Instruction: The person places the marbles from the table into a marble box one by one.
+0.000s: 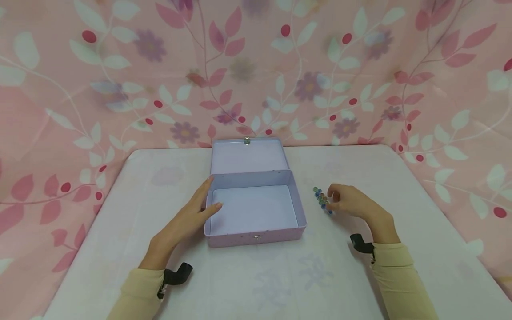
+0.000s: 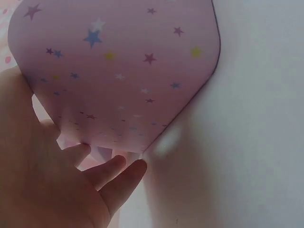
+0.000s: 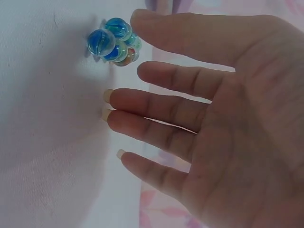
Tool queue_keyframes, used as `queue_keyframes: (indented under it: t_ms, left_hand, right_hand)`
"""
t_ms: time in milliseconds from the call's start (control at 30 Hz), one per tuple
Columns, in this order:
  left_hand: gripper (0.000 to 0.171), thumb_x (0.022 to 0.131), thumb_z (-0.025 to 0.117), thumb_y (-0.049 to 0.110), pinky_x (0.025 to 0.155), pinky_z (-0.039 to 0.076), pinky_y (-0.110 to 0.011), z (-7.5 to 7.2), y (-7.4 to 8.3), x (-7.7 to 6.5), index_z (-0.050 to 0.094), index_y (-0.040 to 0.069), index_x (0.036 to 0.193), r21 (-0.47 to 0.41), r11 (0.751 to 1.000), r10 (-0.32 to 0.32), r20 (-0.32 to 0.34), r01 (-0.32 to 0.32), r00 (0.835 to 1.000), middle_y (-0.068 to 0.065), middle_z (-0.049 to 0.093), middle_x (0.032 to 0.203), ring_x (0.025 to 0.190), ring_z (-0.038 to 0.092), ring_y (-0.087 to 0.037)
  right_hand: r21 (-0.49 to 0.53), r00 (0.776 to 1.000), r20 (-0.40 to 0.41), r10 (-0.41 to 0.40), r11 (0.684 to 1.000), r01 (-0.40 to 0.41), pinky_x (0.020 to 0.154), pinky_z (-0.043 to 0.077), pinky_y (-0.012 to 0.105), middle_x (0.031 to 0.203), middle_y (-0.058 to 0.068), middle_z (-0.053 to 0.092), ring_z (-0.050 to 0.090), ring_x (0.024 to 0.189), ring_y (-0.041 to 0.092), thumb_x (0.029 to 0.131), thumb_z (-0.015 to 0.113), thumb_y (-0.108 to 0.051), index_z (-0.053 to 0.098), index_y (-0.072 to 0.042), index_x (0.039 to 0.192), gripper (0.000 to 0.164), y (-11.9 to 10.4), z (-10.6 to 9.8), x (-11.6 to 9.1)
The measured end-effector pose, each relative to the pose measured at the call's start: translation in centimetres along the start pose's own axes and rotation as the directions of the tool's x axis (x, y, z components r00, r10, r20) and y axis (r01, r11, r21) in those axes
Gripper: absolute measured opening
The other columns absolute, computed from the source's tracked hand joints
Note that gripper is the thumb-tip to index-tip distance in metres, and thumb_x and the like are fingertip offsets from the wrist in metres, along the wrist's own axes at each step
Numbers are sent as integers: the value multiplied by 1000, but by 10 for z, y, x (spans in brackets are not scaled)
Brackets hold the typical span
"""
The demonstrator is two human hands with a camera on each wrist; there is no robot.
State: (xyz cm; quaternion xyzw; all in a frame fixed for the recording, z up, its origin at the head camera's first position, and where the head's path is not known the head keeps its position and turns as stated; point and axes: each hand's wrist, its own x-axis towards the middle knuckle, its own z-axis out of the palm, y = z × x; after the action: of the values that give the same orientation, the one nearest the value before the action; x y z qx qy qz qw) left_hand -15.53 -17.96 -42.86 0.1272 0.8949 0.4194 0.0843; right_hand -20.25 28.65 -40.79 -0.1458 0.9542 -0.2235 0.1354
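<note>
A lilac tin box [image 1: 236, 240] stands on the table, its hinged lid [image 1: 250, 155] raised and leaning back. My left hand [image 1: 190, 218] rests against the box's left side, fingers extended along the outer wall and thumb reaching over the rim. Small printed stars cover that outer wall [image 2: 128, 71] in the left wrist view. Right of the box lies a cluster of several glass marbles [image 1: 318, 194], blue, green and orange. Beside them hovers my right hand [image 1: 354, 202], fingers loosely bent and apart; the right wrist view shows nothing in its palm and the marbles [image 3: 101, 42] beyond the thumb tip.
A white cloth with faint floral prints covers the table [image 1: 280, 275]. Behind it hangs a pink curtain [image 1: 256, 66] with leaves and flowers. Each sleeve carries a black wrist camera, one on the left [image 1: 178, 274] and one on the right [image 1: 361, 244].
</note>
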Motion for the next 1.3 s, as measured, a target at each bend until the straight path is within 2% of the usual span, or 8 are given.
queue_keyframes:
  t_ms: [300,533,767,1067,1300]
  left_hand:
    - [84,98,53,54,122,21,-57,1,-1,1,-3,40,158,-96,995,18,13,-17,1000,5,-3,169,156,11,-29]
    - [84,97,54,55,121,23,-58,-2,0,0,-2,41,158,-105,994,9,17,-7,1000,7,-3,169,155,15,-35]
    - [84,98,55,50,121,23,-57,-1,0,0,-2,38,159,-142,990,24,29,-19,999,8,-3,168,155,14,-35]
    - [85,98,56,52,121,23,-57,-1,1,0,-1,39,159,-146,989,6,29,-2,1000,8,-2,168,155,15,-35]
    - [85,97,56,52,121,22,-58,-1,0,0,-2,40,159,-153,988,0,34,5,999,9,-3,168,155,15,-34]
  right_hand:
    - [-21,999,44,23,1000,-22,69,44,31,84,3,59,52,80,19,85,72,-17,63,-13,90,11,-2,0,-3]
    - [-12,998,56,-6,1000,7,65,40,31,77,1,57,49,75,17,83,74,-13,63,-13,81,11,-5,-1,-4]
    - [-41,998,67,20,999,-17,66,41,30,78,0,59,50,75,17,83,73,-14,63,-15,79,11,-5,5,-3]
    - [-65,998,54,-7,998,11,61,40,30,78,4,58,49,70,18,82,64,-3,63,-9,83,7,-7,7,0]
    - [-81,998,62,1,997,4,56,38,29,75,4,57,47,65,18,79,57,2,64,-9,83,14,-8,8,0]
